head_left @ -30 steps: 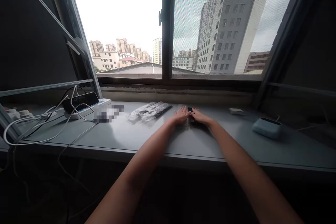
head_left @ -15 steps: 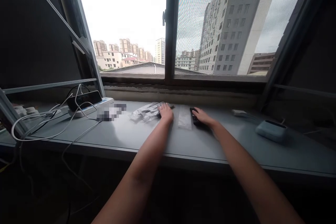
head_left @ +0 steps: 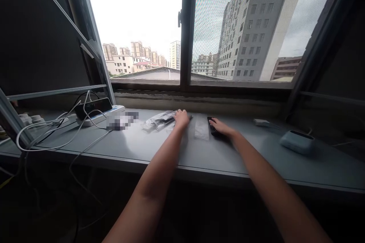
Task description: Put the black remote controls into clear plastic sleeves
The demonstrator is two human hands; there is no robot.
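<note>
My left hand (head_left: 181,118) lies over the right end of crumpled clear plastic packaging (head_left: 161,118) with dark contents. Its fingers are bent down onto a dark thin item (head_left: 190,117), whose tip shows to the right of the hand; its kind is hidden. My right hand (head_left: 221,127) rests on a black remote control (head_left: 212,121) with rows of buttons, fingers curled over its top and right side. Between both hands a flat clear plastic bag (head_left: 202,129) lies on the grey desk (head_left: 199,155).
On the left stand a phone (head_left: 97,107), a white power strip (head_left: 117,110) and tangled white cables (head_left: 42,149). To the right sit a pale blue box (head_left: 297,142) and a small white adapter (head_left: 261,122). A window (head_left: 186,26) rises behind the desk.
My left hand has shifted slightly right and its fingers are more bent; the dark item beneath has slid right with it. My right hand stays on the remote control.
</note>
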